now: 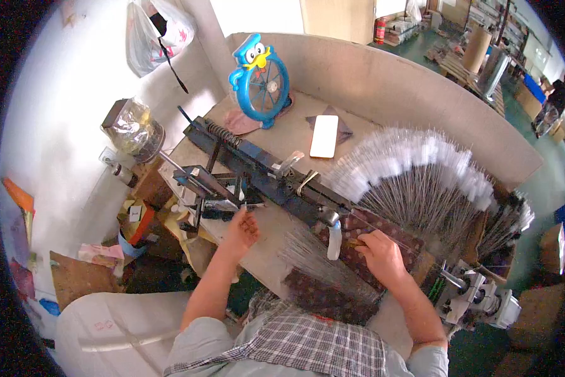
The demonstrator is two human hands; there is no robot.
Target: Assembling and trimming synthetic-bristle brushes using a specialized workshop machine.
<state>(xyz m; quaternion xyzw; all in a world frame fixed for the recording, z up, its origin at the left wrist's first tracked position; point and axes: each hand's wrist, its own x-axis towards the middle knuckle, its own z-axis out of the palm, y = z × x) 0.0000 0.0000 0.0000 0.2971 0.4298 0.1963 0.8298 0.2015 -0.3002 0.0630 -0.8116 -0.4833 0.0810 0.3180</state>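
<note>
A long dark metal bench machine (257, 169) with a coil spring runs diagonally across the table. My left hand (243, 231) is beside its small black side frame (222, 204), fingers curled together; whatever is between them is too small to name. Right of the machine's handle, wrapped in whitish material (334, 240), my right hand (382, 254) has thumb and fingers pinched together, their contents unclear. Thin bare wires (310, 257) lie in a loose bundle between my hands. Beyond my right hand, many thin-stemmed brushes with white tufted ends (414, 169) spread out like a fan.
A blue duck-shaped fan (260, 85) and a bright-screened phone (324, 136) are at the back. A raised panel (358, 69) borders the table. On the right is a metal motor unit (477, 298); on the left, a plastic-covered container (131, 129). Another person (554, 103) is far right.
</note>
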